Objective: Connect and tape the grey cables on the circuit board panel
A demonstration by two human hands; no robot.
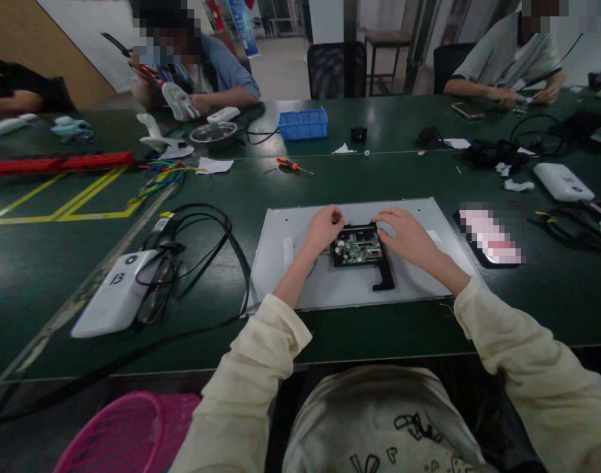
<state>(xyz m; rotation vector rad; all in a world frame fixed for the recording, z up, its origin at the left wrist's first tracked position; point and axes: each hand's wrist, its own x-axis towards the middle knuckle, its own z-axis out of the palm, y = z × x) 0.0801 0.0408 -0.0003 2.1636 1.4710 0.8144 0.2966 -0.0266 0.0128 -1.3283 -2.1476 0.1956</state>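
Observation:
A green circuit board (358,251) sits in a black plastic frame (387,274), which has an arm sticking out toward me at its lower right. The frame lies on a pale grey panel (330,295) in front of me. My left hand (324,228) is closed at the frame's upper left corner, with its fingertips curled against the edge. At the upper right corner, my right hand (399,231) grips the frame between thumb and fingers. The fingers partly cover both far corners.
Left of the panel lie a white power bank (113,295) and looped black cables (226,226). A phone (490,236) is to the right. Farther off are an orange screwdriver (293,165), a blue basket (303,125) and a metal bowl (214,133). Several people sit around the table.

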